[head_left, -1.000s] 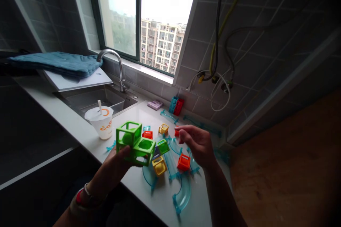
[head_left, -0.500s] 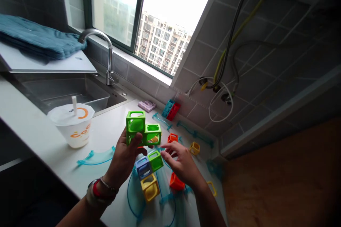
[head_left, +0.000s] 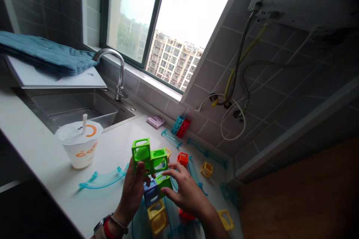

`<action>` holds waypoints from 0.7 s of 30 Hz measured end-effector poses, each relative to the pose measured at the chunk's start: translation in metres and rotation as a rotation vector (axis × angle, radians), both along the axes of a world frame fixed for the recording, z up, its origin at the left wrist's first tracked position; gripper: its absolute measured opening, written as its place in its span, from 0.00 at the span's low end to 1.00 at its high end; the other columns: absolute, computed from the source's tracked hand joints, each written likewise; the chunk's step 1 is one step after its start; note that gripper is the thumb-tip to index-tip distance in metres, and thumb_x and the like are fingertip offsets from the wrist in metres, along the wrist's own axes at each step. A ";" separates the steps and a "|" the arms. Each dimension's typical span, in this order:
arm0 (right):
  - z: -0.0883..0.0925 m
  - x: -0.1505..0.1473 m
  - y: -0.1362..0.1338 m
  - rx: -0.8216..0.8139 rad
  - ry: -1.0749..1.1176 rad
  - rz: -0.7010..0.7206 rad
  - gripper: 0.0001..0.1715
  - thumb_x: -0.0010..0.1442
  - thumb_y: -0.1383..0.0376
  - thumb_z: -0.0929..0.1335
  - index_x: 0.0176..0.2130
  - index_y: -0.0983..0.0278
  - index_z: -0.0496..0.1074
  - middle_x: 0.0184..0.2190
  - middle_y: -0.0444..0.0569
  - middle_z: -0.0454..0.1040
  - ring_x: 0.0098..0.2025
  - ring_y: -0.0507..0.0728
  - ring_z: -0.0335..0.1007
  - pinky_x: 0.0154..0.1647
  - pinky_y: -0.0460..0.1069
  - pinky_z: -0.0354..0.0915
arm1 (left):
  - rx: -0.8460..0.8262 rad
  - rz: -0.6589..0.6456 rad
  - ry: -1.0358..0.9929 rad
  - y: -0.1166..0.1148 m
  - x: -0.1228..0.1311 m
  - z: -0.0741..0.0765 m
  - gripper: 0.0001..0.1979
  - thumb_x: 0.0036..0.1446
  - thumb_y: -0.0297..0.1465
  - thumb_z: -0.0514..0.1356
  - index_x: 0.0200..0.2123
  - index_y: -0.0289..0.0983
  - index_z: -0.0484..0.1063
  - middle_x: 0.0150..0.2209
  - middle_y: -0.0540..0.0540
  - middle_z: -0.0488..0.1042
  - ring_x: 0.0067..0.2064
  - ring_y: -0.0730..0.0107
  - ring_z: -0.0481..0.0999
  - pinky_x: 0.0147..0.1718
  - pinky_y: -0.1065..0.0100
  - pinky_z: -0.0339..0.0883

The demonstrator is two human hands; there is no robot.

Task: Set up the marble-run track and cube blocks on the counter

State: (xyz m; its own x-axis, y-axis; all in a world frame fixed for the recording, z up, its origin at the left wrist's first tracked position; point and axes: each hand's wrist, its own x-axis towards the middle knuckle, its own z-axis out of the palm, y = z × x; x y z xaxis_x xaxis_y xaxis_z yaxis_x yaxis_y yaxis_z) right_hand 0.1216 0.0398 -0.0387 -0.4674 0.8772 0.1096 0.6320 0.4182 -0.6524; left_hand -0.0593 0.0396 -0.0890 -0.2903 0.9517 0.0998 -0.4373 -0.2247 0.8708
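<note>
My left hand (head_left: 134, 185) is closed around green hollow cube blocks (head_left: 159, 160) joined in an L shape, its thumb against the near side. My right hand (head_left: 186, 186) has its fingers apart, with the fingertips close beside the right end of the green blocks; whether they touch cannot be made out. Just below are a blue cube block (head_left: 151, 195), another green cube block (head_left: 163, 183) and a yellow cube block (head_left: 157, 219), set against each other. The right hand partly covers the lower green block and an orange-red block (head_left: 186, 215).
A lidded drink cup (head_left: 81, 149) with a straw stands left, by the sink (head_left: 70, 106). Clear blue track pieces (head_left: 103, 183), an orange-red cube (head_left: 183, 158), yellow cubes (head_left: 206, 169) and joined blue and red blocks (head_left: 181, 126) lie on the counter (head_left: 70, 198).
The camera view has tilted up, so the scene sits lower. My right hand has come closer to the held green blocks and now overlaps the lower green block.
</note>
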 end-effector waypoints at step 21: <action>-0.017 -0.004 0.007 0.187 -0.061 0.138 0.18 0.61 0.68 0.77 0.51 0.58 0.80 0.48 0.51 0.80 0.52 0.61 0.72 0.56 0.55 0.69 | -0.031 0.069 0.038 -0.004 0.014 -0.008 0.28 0.60 0.60 0.60 0.42 0.41 0.66 0.27 0.55 0.69 0.23 0.75 0.68 0.20 0.74 0.64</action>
State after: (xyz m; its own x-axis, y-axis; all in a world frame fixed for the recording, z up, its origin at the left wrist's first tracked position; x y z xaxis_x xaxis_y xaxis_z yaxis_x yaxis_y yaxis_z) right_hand 0.1181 0.0470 -0.0557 -0.5923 0.7716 0.2321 0.5965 0.6135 -0.5175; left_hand -0.0454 0.0352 -0.0974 -0.3524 0.9322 0.0827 -0.3884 -0.2260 0.8934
